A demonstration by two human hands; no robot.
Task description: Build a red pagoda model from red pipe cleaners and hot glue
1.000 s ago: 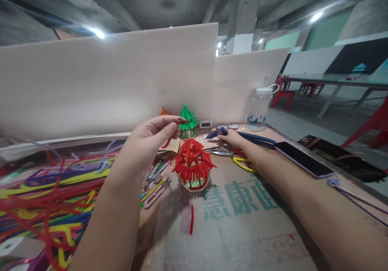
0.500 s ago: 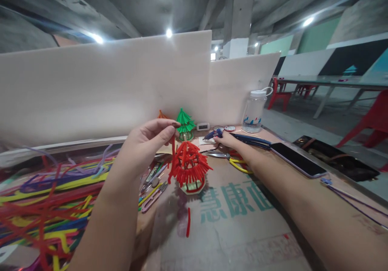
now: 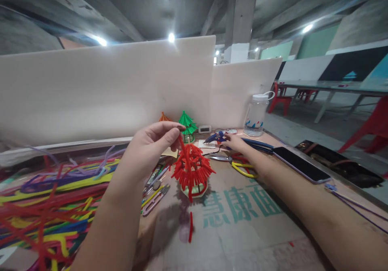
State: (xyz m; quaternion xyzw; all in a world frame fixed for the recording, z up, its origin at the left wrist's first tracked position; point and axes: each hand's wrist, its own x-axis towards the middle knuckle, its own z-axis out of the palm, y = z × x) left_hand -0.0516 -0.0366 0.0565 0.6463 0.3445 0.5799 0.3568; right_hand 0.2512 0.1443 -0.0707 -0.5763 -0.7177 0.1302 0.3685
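Note:
My left hand (image 3: 162, 139) pinches a red pipe cleaner (image 3: 188, 178) between thumb and fingertips. It hangs down in front of a small red tiered pagoda model (image 3: 201, 168), which has a pale base and stands on the table. Farther back, my right hand (image 3: 236, 143) has its fingers on the grip end of a blue glue gun (image 3: 217, 137), partly hidden by the hand. The nozzle points left over a white paper (image 3: 206, 144). A short red pipe cleaner piece (image 3: 190, 227) lies nearer to me.
Many coloured pipe cleaners (image 3: 57, 202) pile up at the left. Snips (image 3: 156, 200) and small tools lie beside the model, yellow-handled scissors (image 3: 244, 169) to its right. A green pagoda (image 3: 187, 127) and a water bottle (image 3: 255, 115) stand behind. A phone (image 3: 300, 165) lies at right.
My left hand has brought the pipe cleaner from the left side of the red pagoda to its front. My right hand has shifted slightly right, showing more of the glue gun.

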